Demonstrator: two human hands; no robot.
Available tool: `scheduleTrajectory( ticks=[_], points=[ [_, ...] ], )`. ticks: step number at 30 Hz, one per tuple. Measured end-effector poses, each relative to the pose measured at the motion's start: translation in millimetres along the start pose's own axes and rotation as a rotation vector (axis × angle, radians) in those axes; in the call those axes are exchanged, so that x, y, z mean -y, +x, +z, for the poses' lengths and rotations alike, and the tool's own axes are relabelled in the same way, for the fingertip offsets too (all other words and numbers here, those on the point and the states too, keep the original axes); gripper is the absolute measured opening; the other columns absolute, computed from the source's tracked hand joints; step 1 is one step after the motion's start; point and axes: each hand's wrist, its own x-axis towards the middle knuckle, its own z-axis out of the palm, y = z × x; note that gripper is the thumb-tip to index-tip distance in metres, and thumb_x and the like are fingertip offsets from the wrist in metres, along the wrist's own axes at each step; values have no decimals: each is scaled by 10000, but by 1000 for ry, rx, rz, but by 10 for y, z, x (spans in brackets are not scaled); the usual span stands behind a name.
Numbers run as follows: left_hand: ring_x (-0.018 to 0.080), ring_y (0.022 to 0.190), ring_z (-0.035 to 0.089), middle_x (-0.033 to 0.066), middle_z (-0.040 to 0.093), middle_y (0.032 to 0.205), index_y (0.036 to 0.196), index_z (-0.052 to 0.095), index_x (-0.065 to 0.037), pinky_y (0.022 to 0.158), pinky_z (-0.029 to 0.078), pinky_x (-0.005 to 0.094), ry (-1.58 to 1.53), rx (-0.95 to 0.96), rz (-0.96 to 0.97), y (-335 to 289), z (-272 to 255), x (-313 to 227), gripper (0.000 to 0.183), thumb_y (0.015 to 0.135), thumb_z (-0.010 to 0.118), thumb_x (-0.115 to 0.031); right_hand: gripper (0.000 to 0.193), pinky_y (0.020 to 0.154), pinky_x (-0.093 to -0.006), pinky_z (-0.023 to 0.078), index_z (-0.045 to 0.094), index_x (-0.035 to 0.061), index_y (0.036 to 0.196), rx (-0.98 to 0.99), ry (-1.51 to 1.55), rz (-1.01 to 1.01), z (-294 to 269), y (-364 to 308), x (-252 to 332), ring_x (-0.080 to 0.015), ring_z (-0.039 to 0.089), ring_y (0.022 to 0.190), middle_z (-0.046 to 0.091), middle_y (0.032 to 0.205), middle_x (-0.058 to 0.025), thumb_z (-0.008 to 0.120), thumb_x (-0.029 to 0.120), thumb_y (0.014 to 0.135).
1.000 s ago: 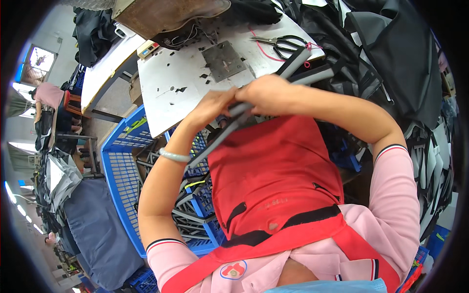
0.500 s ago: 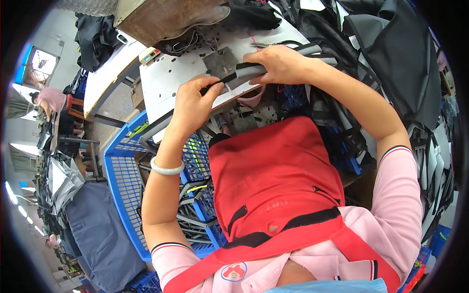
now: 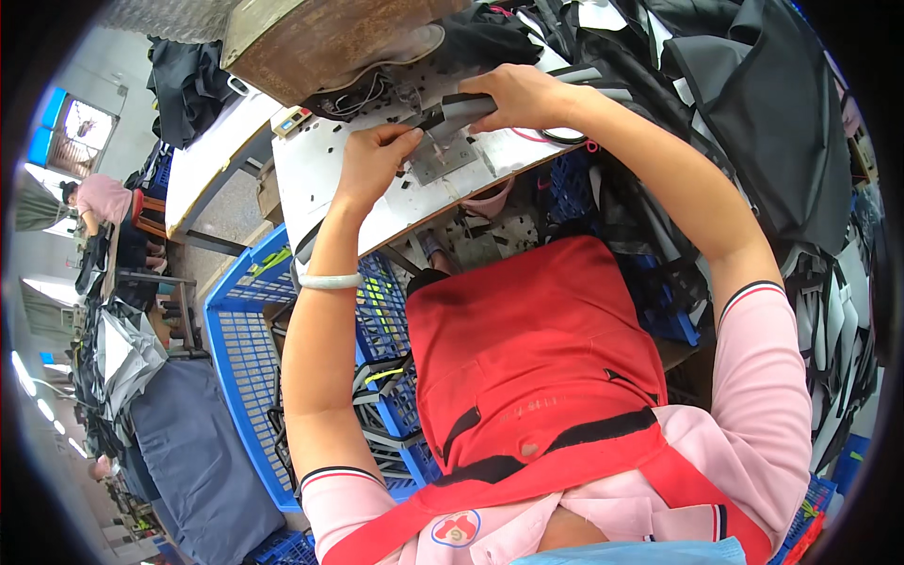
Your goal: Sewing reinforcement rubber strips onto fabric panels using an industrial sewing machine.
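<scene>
Between my hands a black and grey fabric strip (image 3: 461,112) is stretched above the white worktable (image 3: 325,169). My left hand (image 3: 375,168) pinches its left end between thumb and fingertips. My right hand (image 3: 520,98) grips the other end, the fingers wrapped over the top. The strip lies by the working area of a worn brown machine (image 3: 320,47), over or just behind a metal plate (image 3: 446,158) set in the tabletop. Whether the strip touches the machine is hard to make out.
Small black scraps dot the tabletop. Dark fabric (image 3: 763,122) is heaped to the right. A blue plastic basket (image 3: 247,348) holding several strips stands left of my red apron (image 3: 537,330). Another person (image 3: 102,200) bends over a bench at far left.
Both hands have moved farther away, toward the machine, carrying the strip from the table's near edge to beyond the metal plate. Both keep their hold.
</scene>
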Motion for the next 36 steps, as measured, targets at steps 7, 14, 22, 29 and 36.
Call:
scheduleTrajectory(
  ticks=[7, 14, 22, 29, 36],
  points=[
    [67, 651, 519, 1, 635, 755, 982, 715, 21, 594, 419, 218, -43, -26, -16, 117, -22, -20, 249, 870, 684, -199, 633, 871, -376, 496, 574, 39, 1267, -94, 12, -35, 10, 112, -82, -347, 645, 959, 665, 1041, -213, 745, 361, 751],
    [75, 709, 553, 18, 664, 775, 980, 715, 23, 649, 451, 238, 16, -139, 133, 114, -57, 95, 258, 861, 683, -204, 530, 800, -387, 500, 581, 36, 1212, -198, 40, 8, 111, 80, -121, -372, 643, 889, 666, 952, -220, 713, 326, 789],
    [210, 657, 637, 160, 685, 755, 914, 701, 24, 656, 502, 332, 238, 115, 254, -293, 168, -137, 278, 822, 681, -238, 159, 781, -446, 521, 646, 27, 906, -1, -83, -440, 725, -628, 1050, -321, 650, 864, 646, 926, -146, 589, 132, 801],
    [113, 751, 620, 58, 668, 856, 993, 680, 16, 647, 532, 263, -209, 186, 75, -377, 581, -371, 267, 922, 634, -236, 136, 726, -438, 515, 592, 68, 874, 210, -322, -406, 1053, -633, 907, -279, 666, 770, 651, 764, -94, 569, 181, 802],
    [80, 677, 543, 25, 619, 761, 955, 687, 10, 571, 440, 224, -266, 376, -365, -760, 48, 6, 334, 939, 599, -312, 513, 749, -441, 492, 523, 49, 1166, 120, 62, 7, -4, -686, 332, -391, 634, 865, 659, 878, -203, 744, 302, 779]
  ],
)
